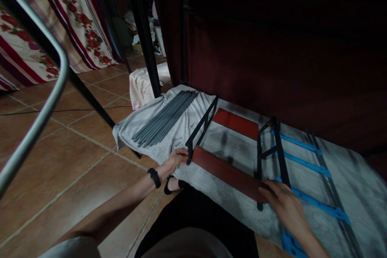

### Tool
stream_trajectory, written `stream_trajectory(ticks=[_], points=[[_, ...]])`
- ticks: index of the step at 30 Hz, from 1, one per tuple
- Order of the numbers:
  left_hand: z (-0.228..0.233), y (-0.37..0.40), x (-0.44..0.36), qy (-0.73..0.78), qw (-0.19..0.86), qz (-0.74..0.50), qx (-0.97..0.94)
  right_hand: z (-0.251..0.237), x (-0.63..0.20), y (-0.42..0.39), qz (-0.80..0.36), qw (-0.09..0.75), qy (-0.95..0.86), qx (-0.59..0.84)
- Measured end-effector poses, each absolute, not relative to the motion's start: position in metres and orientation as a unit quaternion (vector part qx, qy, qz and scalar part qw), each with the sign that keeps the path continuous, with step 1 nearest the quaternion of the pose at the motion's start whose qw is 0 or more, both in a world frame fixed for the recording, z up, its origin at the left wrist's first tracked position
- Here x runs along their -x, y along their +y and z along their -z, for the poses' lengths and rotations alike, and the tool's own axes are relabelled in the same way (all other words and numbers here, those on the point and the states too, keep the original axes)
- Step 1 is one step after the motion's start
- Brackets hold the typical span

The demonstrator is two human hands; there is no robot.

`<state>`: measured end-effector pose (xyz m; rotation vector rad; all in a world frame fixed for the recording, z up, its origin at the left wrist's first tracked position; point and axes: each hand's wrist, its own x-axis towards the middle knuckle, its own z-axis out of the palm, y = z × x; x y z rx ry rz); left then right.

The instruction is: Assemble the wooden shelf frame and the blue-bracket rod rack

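A small rack lies on a grey cloth (pixel 356 185) on the floor: two reddish-brown boards between two black metal end frames. My left hand (pixel 177 157) grips the near left corner, where the left black frame (pixel 201 127) meets the near board (pixel 226 173). My right hand (pixel 282 201) rests on the right end of that board, beside the right black frame (pixel 267 149). The far board (pixel 236 123) lies behind. A black band sits on my left wrist.
A bundle of grey metal rods (pixel 166 119) lies on the cloth at the left, with a few small screws (pixel 178 141) near it. Blue rails with black bars (pixel 308 165) lie at the right. Black bed posts, a chrome tube, floral curtain and tiled floor surround.
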<state>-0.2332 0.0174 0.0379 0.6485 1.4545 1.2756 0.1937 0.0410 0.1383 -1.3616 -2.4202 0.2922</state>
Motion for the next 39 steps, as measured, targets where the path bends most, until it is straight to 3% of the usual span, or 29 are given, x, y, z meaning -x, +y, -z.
stream_trajectory(ticks=[39], points=[[-0.034,0.024,0.226,0.596,0.494,-0.556,-0.304,-0.135,-0.193,0.039,-0.108,0.157,-0.858,0.476]])
